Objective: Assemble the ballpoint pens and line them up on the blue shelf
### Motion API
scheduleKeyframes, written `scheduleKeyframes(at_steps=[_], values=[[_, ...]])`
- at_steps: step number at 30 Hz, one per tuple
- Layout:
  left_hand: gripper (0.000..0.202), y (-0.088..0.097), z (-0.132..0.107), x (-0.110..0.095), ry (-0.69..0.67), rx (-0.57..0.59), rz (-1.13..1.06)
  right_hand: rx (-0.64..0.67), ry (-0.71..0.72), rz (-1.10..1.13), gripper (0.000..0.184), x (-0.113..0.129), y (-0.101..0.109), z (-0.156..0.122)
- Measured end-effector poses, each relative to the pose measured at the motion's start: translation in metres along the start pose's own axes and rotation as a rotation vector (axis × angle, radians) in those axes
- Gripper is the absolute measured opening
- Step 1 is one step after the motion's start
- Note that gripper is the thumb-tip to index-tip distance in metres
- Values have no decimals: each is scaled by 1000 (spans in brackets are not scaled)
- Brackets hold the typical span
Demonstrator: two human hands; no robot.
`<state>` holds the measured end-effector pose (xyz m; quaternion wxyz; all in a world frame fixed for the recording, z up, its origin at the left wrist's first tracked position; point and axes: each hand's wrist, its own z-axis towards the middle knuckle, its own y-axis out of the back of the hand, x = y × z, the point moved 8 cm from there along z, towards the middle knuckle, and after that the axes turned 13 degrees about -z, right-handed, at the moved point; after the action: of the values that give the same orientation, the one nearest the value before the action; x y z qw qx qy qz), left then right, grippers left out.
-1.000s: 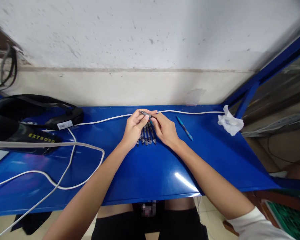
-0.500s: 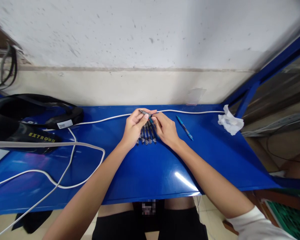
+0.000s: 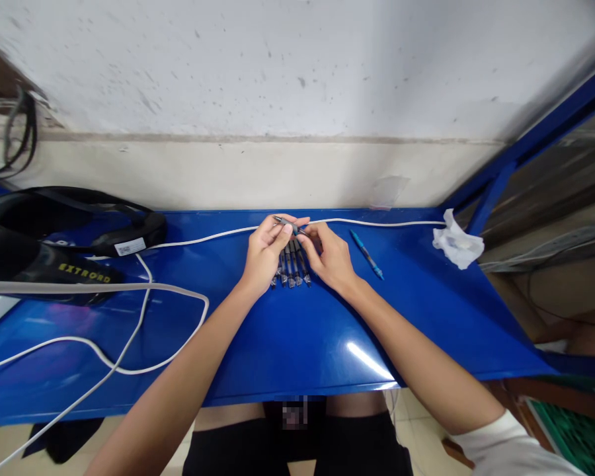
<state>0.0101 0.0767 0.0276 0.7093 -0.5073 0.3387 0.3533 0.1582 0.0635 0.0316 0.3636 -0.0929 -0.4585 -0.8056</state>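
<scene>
My left hand (image 3: 268, 251) pinches a pen (image 3: 288, 225) with a grey grip and a dark pointed end, held slanting above the blue table (image 3: 297, 337). My right hand (image 3: 328, 254) closes its thumb and fingers on the pen's other end, where a bit of blue shows between the hands. Below them several pens (image 3: 292, 264) lie side by side with clear-wrapped ends toward me; their upper parts are partly covered by my hands. To the right of my right hand a single blue pen (image 3: 367, 254) lies aslant on the table.
A black headset (image 3: 64, 244) marked EXTRORD sits at the left. White cables (image 3: 178, 360) loop over the left side, and one runs along the back. Crumpled white tissue (image 3: 457, 241) lies at the right near the blue frame post (image 3: 493, 192). A wall rises behind.
My right fingers have shifted slightly on the pen's end, and less blue shows between my hands. My left hand keeps its hold; the pens on the table have not moved.
</scene>
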Motion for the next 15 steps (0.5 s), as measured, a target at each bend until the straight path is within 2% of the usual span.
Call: scheduleKeyframes(at_steps=[7,15], values=[[23,-1,-1,-1,-28,3,22,58,38,45,32,5,-3,-1],[26,-2,-1,-4,-21,-11,76,6,46,68,28,7,1,-1]])
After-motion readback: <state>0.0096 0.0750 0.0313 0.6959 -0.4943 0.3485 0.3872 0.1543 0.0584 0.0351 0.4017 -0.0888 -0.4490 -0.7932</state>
